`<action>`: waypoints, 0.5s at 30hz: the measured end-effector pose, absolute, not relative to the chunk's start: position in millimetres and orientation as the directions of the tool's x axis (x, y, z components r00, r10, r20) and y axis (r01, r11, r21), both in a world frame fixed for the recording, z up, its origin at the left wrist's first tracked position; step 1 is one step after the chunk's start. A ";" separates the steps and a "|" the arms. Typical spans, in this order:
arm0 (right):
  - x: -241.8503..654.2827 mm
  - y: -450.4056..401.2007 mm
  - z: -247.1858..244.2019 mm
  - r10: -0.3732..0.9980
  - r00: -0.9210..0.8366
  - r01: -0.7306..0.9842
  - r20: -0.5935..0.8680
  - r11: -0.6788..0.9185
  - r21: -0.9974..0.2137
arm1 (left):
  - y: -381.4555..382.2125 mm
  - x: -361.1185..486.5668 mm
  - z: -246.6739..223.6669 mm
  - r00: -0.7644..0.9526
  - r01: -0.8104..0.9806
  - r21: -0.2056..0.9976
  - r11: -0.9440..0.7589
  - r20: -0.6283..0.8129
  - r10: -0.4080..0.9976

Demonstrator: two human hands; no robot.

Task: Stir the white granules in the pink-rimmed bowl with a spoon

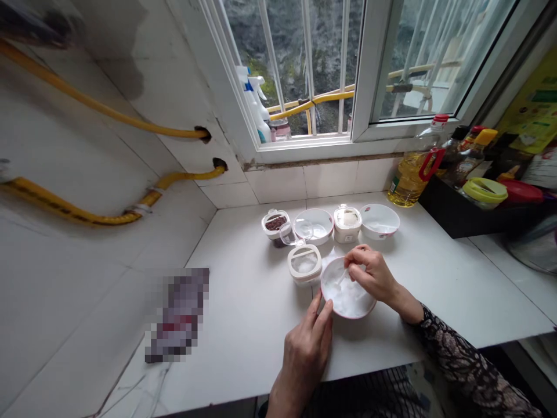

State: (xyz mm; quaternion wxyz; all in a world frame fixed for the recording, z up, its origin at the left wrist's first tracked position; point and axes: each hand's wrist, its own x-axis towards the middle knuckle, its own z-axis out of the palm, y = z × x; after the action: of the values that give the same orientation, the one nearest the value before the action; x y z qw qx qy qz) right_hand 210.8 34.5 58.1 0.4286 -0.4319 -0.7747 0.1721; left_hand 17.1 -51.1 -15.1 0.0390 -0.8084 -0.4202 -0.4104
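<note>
A white bowl (354, 316) with a pink rim stands near the counter's front, holding white powder (348, 296). My left hand (307, 348) grips its rim at the near left side. Pinched in the fingers of my right hand (369, 273) is a small pale spoon (342, 280), its end down in the powder. Just left of the bowl sits a seasoning jar (304, 264) with white contents and a see-through lid panel. Behind it are a jar of dark reddish-brown grains (276, 223), a white bowl (313, 226), a jar of pale contents (347, 223) and another white bowl (380, 222).
On the right, a large bottle of yellow oil (409, 174) stands beside a black rack (461, 212) with several condiment bottles. A pixelated dark item (178, 316) lies at the left. Yellow hoses (150, 197) run along the left wall. A barred window (304, 69) is behind the counter (243, 325).
</note>
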 end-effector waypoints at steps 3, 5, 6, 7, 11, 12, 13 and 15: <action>213.5 35.4 60.4 0.879 -0.163 0.513 0.449 0.464 -0.722 | -51.2 16.8 -15.0 0.310 0.720 0.276 -0.637 0.693 0.650; 214.8 36.3 61.3 0.885 -0.144 0.511 0.443 0.450 -0.732 | -51.5 16.8 -15.0 0.312 0.726 0.264 -0.635 0.697 0.646; 215.1 36.7 61.4 0.876 -0.150 0.515 0.458 0.465 -0.720 | -51.7 16.9 -14.9 0.314 0.728 0.260 -0.635 0.696 0.645; 215.1 37.0 61.3 0.862 -0.164 0.525 0.480 0.488 -0.697 | -51.9 17.0 -14.8 0.317 0.728 0.258 -0.636 0.695 0.645; 213.9 37.2 60.1 0.794 -0.220 0.565 0.567 0.577 -0.589 | -52.2 17.7 -13.9 0.313 0.721 0.269 -0.638 0.696 0.647; 213.6 37.0 59.7 0.787 -0.224 0.567 0.575 0.585 -0.579 | -52.1 17.8 -13.7 0.310 0.720 0.271 -0.639 0.698 0.645; 213.4 36.8 59.3 0.783 -0.226 0.566 0.580 0.590 -0.575 | -52.0 17.9 -13.6 0.310 0.719 0.271 -0.640 0.699 0.644; 212.9 36.6 58.1 0.781 -0.241 0.561 0.576 0.596 -0.575 | -51.8 17.8 -13.7 0.313 0.716 0.271 -0.643 0.699 0.643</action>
State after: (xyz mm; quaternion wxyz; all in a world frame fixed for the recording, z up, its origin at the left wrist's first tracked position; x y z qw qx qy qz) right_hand 212.9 36.6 58.1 0.4400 -0.4314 -0.7775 0.1254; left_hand 17.8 -51.8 -13.7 0.0449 -0.8089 -0.4199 -0.4091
